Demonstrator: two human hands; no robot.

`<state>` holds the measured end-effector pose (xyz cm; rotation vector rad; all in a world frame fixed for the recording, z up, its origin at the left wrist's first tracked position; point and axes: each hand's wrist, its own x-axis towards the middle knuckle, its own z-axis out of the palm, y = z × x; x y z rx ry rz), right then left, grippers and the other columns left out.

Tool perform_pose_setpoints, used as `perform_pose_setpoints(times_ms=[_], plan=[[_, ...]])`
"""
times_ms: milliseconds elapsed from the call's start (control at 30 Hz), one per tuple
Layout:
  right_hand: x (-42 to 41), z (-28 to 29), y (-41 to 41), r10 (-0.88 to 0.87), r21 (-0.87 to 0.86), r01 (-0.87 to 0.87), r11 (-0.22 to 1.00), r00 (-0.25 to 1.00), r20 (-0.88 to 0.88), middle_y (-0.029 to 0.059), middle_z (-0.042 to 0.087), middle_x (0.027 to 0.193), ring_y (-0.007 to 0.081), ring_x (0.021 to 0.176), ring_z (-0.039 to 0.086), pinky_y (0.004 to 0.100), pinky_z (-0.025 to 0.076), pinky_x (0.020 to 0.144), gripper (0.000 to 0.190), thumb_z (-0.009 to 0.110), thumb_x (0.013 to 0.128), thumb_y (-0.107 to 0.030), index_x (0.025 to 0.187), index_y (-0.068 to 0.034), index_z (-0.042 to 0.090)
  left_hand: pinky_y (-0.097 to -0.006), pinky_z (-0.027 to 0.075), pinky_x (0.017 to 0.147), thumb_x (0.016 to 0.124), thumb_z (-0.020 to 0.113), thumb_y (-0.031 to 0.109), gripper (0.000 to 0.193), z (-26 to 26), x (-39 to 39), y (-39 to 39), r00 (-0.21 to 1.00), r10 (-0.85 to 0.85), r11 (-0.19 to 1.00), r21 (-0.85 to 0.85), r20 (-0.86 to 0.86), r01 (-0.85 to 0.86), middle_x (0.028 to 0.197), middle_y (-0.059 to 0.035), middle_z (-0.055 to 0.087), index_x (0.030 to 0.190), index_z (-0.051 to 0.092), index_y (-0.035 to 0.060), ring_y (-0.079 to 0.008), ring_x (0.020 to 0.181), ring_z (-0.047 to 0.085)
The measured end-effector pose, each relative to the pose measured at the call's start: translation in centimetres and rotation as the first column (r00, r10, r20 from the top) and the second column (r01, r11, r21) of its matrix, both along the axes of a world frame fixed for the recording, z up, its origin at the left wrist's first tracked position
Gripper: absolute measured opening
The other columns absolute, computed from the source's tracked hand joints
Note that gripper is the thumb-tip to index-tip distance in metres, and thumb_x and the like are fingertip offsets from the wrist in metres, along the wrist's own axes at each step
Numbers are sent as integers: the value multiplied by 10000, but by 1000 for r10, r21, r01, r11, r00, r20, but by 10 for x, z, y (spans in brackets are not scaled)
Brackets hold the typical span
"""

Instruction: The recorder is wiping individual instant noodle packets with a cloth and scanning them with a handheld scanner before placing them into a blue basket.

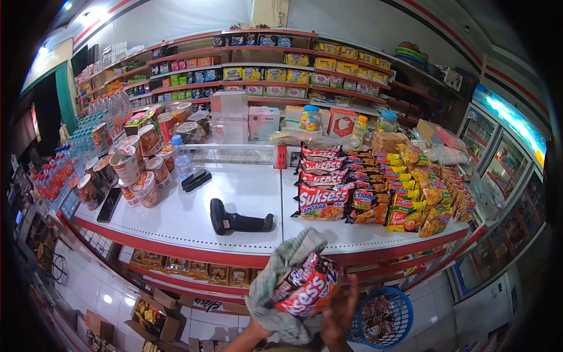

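Note:
My left hand (260,329) is mostly hidden beneath a pale green-grey cloth (275,281), which it grips. A red and black Suksess instant noodle packet (305,290) lies tilted against this cloth, in front of the shelf edge. Beside the packet's right side is my right hand (338,314), blurred, with its fingers spread; whether it touches the packet is unclear. On the white shelf top (246,185) beyond, several more Suksess packets (324,200) stand in a row. A black handheld barcode scanner (239,222) rests to their left.
Other noodle packets (404,211) fill the right side. Cup noodles (145,189), a phone (109,204), a black case (196,180) and a water bottle (182,160) occupy the left. A blue basket (407,319) and an open carton (151,314) are on the floor.

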<state>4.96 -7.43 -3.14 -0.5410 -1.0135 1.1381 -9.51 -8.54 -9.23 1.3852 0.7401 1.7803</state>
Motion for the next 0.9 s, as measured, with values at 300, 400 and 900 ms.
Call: perform_pose_setpoints(times_ms=[300, 400, 900], plan=[[70, -63, 1, 192, -83, -220, 972, 946, -262, 101, 418, 1360, 289, 1231, 451, 473, 409, 1006, 887, 753, 750, -354, 1425, -89, 243, -328, 396, 954, 740, 694, 73, 526, 25, 66, 23, 995, 96, 885, -457, -1, -86, 1083, -109, 586, 1195, 452, -31, -199, 1050, 547], [81, -52, 16, -48, -50, 44, 998, 996, -79, 108, 433, 1326, 288, 1203, 471, 470, 420, 992, 876, 750, 736, -370, 1404, -74, 267, -306, 398, 950, 711, 713, 59, 558, 29, 87, 34, 971, 205, 954, -195, -126, -227, 1190, -122, 534, 1199, 464, -41, -187, 1112, 508], [159, -60, 23, 590, -289, -559, 777, 807, 28, 132, 499, 1253, 193, 1137, 490, 358, 390, 970, 895, 810, 691, -330, 1355, 25, 327, -534, 223, 1069, 581, 745, 430, 877, 88, 101, 46, 698, -183, 980, -73, -692, 185, 1387, -191, 375, 1357, 479, 121, -406, 1273, 366]])
